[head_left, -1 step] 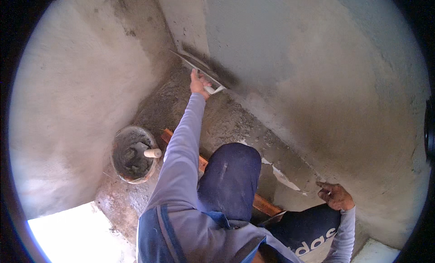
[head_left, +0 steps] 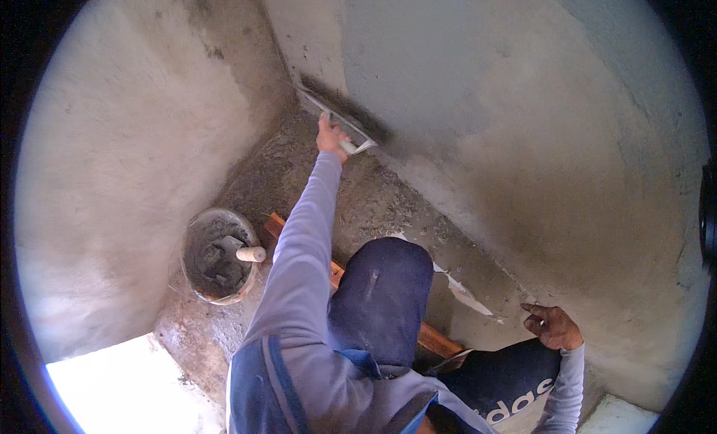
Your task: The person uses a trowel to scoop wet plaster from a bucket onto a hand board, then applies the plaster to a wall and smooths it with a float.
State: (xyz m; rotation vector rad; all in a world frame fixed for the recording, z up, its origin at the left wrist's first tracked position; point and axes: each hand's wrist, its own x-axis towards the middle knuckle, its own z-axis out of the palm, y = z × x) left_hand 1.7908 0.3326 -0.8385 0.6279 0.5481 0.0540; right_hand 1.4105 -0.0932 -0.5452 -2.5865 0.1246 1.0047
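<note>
My left arm reaches far forward, and my left hand [head_left: 331,137] is closed round the pale handle of a plastering trowel [head_left: 337,119]. The long metal blade lies along the base of the right wall [head_left: 523,135], close to the corner with the left wall. A dark damp band shows on the plaster just above the blade. My right hand [head_left: 553,326] is by my right knee, near the foot of the same wall. Its index finger stretches toward the wall, the other fingers are partly curled, and no tool shows in it.
To the left of my arm stands a bucket [head_left: 196,273] of grey mortar, with a wooden-handled trowel [head_left: 251,254] in it. An orange-brown wooden strip [head_left: 439,339] lies on the rough floor [head_left: 381,195] beneath my legs. A torn white piece [head_left: 468,295] lies near the right wall.
My left hand and the plastering trowel have shifted slightly to the right, and the blade's far end has drawn away from the corner. My right hand has hardly moved.
</note>
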